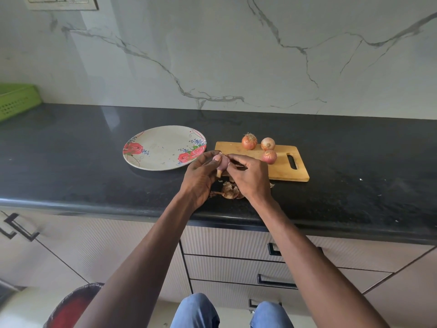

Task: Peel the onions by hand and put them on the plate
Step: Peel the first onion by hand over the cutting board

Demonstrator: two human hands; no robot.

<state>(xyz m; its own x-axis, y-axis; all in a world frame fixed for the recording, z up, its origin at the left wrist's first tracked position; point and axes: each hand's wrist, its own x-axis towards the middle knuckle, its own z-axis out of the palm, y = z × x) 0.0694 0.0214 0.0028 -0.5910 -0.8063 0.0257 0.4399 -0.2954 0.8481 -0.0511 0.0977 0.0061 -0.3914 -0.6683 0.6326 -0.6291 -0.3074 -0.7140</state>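
Both hands together: our left hand (201, 176) gripped the onion (222, 162), right hand (248, 176) pinched its skin, over peels (229, 191) beside the plate (163, 147).

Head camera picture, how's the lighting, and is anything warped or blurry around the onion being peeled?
Head view: soft even daylight, a pale sheen on the black counter; wide-angle bending curves the counter edge; the held onion is slightly soft, mostly hidden between the left hand and right hand.
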